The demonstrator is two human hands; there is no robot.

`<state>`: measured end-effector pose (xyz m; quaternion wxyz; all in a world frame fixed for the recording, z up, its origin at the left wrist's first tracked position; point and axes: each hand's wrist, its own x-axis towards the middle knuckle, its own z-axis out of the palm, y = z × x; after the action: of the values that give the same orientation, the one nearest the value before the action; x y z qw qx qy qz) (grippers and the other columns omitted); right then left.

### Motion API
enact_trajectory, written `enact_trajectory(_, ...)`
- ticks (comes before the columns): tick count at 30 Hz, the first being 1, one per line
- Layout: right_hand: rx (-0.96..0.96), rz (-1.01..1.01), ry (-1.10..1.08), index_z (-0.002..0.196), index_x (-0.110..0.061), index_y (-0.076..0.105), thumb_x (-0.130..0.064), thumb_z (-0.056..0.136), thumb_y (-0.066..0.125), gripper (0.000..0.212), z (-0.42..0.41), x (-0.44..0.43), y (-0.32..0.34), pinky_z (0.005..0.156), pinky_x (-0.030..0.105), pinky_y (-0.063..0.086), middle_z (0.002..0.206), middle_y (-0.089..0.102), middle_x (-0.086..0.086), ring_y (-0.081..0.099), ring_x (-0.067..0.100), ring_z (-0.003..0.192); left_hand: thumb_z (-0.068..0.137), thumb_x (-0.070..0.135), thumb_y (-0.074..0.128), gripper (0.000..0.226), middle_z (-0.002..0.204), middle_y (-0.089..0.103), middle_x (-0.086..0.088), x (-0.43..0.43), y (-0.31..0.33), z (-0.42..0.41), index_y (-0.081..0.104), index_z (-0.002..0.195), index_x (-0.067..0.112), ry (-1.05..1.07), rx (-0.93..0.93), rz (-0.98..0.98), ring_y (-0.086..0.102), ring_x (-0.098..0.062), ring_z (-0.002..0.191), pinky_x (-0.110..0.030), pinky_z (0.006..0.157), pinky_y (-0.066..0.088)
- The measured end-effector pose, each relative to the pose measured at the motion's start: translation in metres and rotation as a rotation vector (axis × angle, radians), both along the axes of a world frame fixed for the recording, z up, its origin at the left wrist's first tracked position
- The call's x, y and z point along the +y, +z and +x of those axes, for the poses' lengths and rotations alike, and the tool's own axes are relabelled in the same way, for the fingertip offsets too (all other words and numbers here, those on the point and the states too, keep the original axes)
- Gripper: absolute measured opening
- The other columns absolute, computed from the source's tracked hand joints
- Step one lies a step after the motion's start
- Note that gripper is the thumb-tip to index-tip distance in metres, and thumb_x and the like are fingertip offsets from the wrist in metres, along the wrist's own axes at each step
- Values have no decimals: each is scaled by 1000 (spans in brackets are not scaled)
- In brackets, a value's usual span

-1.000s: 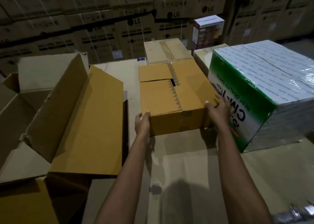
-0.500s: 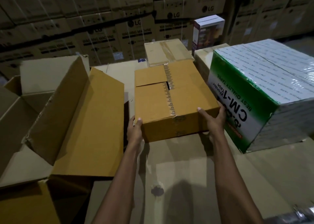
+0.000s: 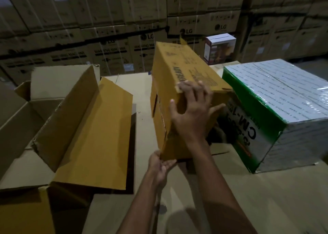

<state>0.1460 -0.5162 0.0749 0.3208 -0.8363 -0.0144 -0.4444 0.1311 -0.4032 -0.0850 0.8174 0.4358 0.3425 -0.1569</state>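
Observation:
A brown cardboard box [image 3: 179, 74] is tipped up on its side above the flat cardboard surface [image 3: 266, 198], its printed face turned upward and its taped face turned left. My right hand [image 3: 191, 113] lies spread over the near end of the box, fingers curled round its upper corner. My left hand [image 3: 159, 164] cups the lowest near corner from underneath, thumb and fingers around the edge. The box's far end is raised toward the stacked cartons.
An open brown carton [image 3: 85, 127] with raised flaps stands to the left. A green and white wrapped box [image 3: 276, 113] marked CM-1 sits close on the right. A small white box [image 3: 220, 47] stands behind. Stacked LG cartons [image 3: 124, 29] form a wall at the back.
The box was lying flat with my hands at its two near corners. It has since been lifted and turned onto its side; my right hand moved on top, my left went underneath.

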Motion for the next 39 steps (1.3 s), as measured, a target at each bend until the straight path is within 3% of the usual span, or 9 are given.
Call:
enact_trajectory(4,-52,-232,-28,127,-36,68,-37,86,71,40,-13,28,-17,103,91,4,139,60,-11,40,23,146,108,11,33,31,72,71,-14,-15,13,-8,61,97,6,-187,85,63,68,-27,71,-36,56,64)
enact_trajectory(7,-76,-261,-82,128,-37,68,-37,88,71,41,-14,28,-37,103,90,6,139,62,-10,42,24,147,106,31,43,30,98,63,-19,1,19,-10,59,108,6,-316,136,154,67,-37,99,-51,94,58)
enact_trajectory(9,-75,-231,-99,130,-38,66,-37,88,71,42,-16,23,-42,104,89,6,141,60,-10,40,24,148,104,32,45,30,86,56,-11,11,23,-13,63,113,9,-413,116,285,61,-29,77,-46,81,60)
enact_trajectory(14,-76,-272,62,150,-38,49,-44,91,70,62,-22,19,-49,111,84,0,164,37,0,24,29,157,103,42,52,35,97,74,-5,28,103,-3,77,109,18,-145,-409,624,69,-28,92,-48,78,57)
enact_trajectory(19,-260,385,89,134,-17,51,-34,95,60,43,-41,-8,-89,114,37,37,143,39,11,38,17,140,101,47,54,34,118,69,3,1,201,-10,71,120,24,114,-1134,1209,60,-17,115,-35,93,49)
enact_trajectory(25,302,1373,-337,128,-17,57,-46,101,50,39,-19,-95,-148,99,42,54,138,51,12,56,29,122,82,63,69,62,140,58,-11,-100,198,-15,65,130,24,-428,-1505,2112,40,-32,141,-55,117,26)
enact_trajectory(29,498,1820,-277,88,-21,56,-54,106,41,40,-30,-132,-189,36,16,43,61,56,-1,55,12,39,74,42,81,78,157,39,-21,-130,171,9,53,142,17,-804,-1462,2433,27,-39,150,-66,122,15)
enact_trajectory(34,514,1914,-125,145,-9,52,-50,111,30,58,-39,-129,-192,105,41,51,147,53,14,59,28,129,78,21,74,48,141,53,-21,-128,166,22,65,124,13,-698,-1307,2570,42,-39,138,-58,119,24)
enact_trajectory(39,596,1875,-124,94,-21,53,-46,110,39,33,-34,-114,-191,54,18,52,90,57,6,54,16,75,83,18,68,21,115,69,-16,-101,181,37,74,103,14,-413,-1297,2525,61,-36,114,-51,92,41)
